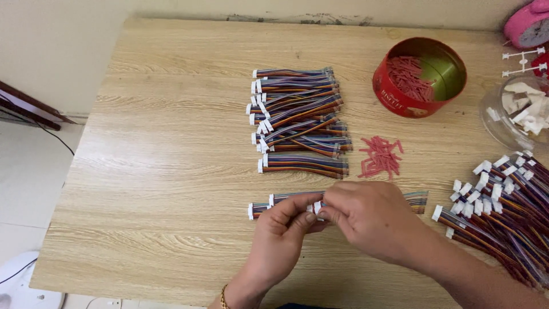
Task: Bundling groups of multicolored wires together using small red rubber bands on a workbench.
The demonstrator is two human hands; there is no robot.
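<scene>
Both hands meet low over the table (171, 171), near its front edge; the left hand (280, 237) comes up from below with thumb and forefinger pinched on the white plug (316, 207) of a rainbow cable (416, 200), and the right hand (366, 214) reaches in from the right, its fingertips closed on the same plug from the other side (the plug is mostly hidden between them, so the exact grip cannot be told); the cable's far end shows past the right hand, lying flat on the wood. Two more cables (280, 201) lie just left of the hands, plugs pointing left, touching or nearly touching the left fingers. Beyond them, toward the middle of the table, sits a neat pile (297, 120) of the same cables, stacked side by side with white plugs at the left. Just right of that pile lies a small scatter of red pins (381, 156), and farther back a round red tin (419, 77) stands open with more red pins inside. At the right edge a loose heap (503, 212) of cables spreads toward the corner, near the right forearm; behind it a clear jar (514, 111) holds white plastic pieces. A gold bracelet (223, 297) shows on the left wrist.
</scene>
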